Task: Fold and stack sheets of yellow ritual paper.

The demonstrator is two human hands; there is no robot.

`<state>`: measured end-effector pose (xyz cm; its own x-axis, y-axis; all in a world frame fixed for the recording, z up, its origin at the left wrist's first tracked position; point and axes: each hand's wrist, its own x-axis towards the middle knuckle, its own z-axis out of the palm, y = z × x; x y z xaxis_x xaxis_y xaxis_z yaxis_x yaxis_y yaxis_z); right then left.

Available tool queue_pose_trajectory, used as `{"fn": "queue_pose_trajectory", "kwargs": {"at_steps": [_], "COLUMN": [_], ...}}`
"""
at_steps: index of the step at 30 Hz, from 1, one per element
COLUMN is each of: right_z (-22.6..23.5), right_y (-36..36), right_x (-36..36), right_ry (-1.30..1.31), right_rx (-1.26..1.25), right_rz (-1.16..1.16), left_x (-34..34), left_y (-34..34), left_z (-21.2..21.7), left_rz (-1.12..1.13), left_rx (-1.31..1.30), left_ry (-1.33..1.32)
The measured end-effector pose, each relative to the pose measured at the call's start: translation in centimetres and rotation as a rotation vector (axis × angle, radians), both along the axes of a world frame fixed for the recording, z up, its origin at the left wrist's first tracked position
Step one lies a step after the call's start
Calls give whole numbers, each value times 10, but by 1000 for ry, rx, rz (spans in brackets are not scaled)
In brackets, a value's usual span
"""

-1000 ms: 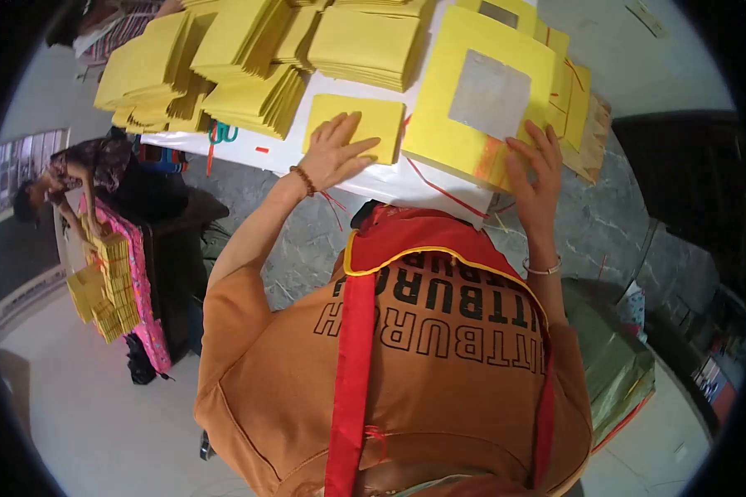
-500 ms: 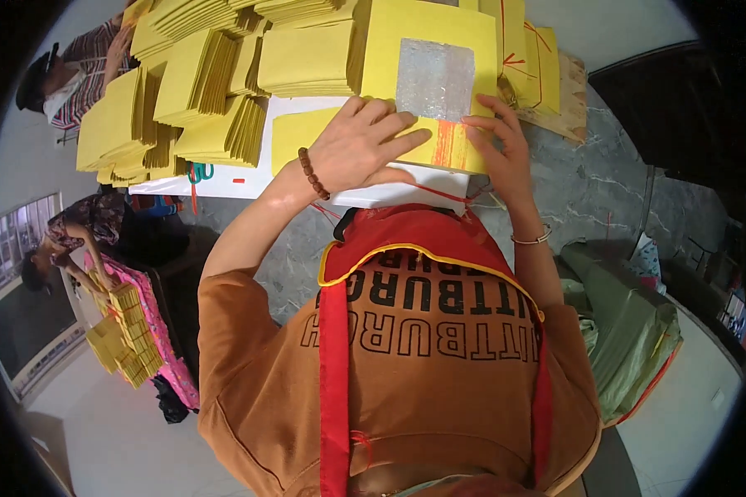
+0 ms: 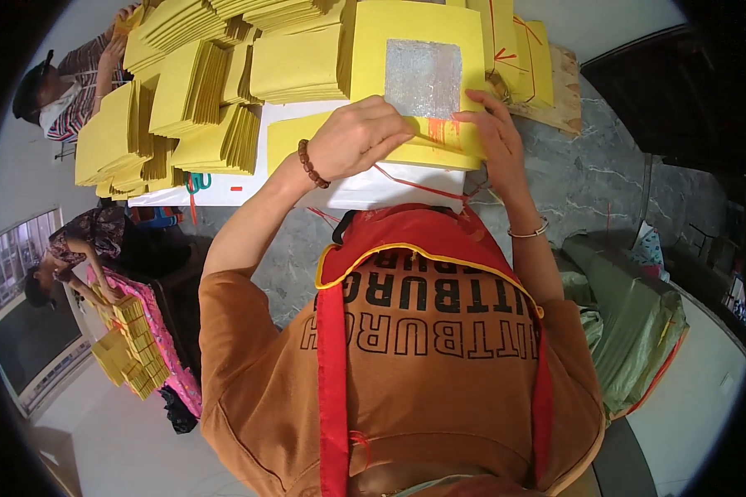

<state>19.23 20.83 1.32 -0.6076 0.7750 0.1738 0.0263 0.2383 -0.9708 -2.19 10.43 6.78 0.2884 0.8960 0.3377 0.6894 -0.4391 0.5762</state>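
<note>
A yellow paper sheet (image 3: 370,60) with a silver foil square (image 3: 423,79) lies in front of me at the table's near side. Below the foil runs an orange-red streak (image 3: 444,133). My left hand (image 3: 360,135) is closed on the sheet's near edge, which is raised and bent upward. At the right edge my right hand (image 3: 496,142) rests with fingers apart, its tips touching the paper beside the foil and streak. More yellow paper (image 3: 294,139) lies beneath, partly hidden by my left hand and wrist.
Stacks of folded yellow paper (image 3: 297,65) crowd the table's left and back. Bundles tied with red string (image 3: 539,70) stand at the right. Green-handled scissors (image 3: 197,182) lie at the near left edge. Two people work at the left, one beside a pink-covered table (image 3: 170,352).
My left fingers, earlier spread flat over the sheet, have closed on its near edge and lifted it. The streak is now partly covered. My right hand has stayed near the right edge.
</note>
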Motion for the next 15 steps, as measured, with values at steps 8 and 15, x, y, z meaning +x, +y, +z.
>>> {"fn": "queue_pose_trajectory", "kwargs": {"at_steps": [8,15], "right_z": [-4,-11], "right_y": [3,9], "right_x": [5,11], "right_ry": [21,63], "right_rx": [44,36], "right_rz": [78,161], "left_x": [-5,-7], "left_y": [0,3], "left_z": [-6,-2], "left_rz": [99,92], "left_rx": [-96,-159], "left_ry": [-80,-127]}}
